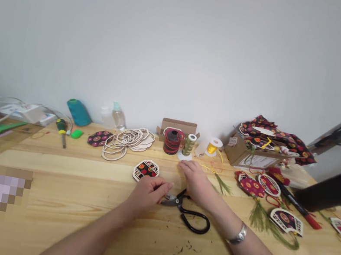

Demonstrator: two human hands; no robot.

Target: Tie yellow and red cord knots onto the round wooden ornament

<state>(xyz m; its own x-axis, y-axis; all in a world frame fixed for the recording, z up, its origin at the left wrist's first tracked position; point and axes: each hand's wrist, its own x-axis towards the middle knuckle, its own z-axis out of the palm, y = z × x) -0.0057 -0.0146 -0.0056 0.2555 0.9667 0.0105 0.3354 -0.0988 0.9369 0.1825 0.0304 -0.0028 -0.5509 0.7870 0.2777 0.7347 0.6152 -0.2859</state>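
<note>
Pinching thumb and forefinger almost together, our left hand [150, 190] sits just in front of the ornament [146, 168], over the blade end of the scissors [178, 201]; we cannot tell whether a thread or anything else is between the tips. Our right hand [195, 182] has its fingers loosely bent and close together, reaching toward the foot of the spool [189, 145]; undersides hidden, so we can't tell what it grips, if anything.

Ornament lies on the table [82, 213], left of the scissors, its near edge partly behind our left hand; touching or not, unclear. We'd judge it light, its pale frame thin and stiff, its dark patterned fabric softer. Fretwork looks easy to snap, so we'd hold by the outer rim, not the bars. Outline is many-sided, with no clear long axis; the fretwork bands run roughly left to right.

Scissors likely feel heavier and rigid, the metal smooth; best held by the black handles. Blades point left, under our left hand; one handle loop swings right and toward us, the other goes mostly out of sight by our right wrist.

Yellow reel [213, 147] and tassel [223, 184] sit right of the spool.
</note>
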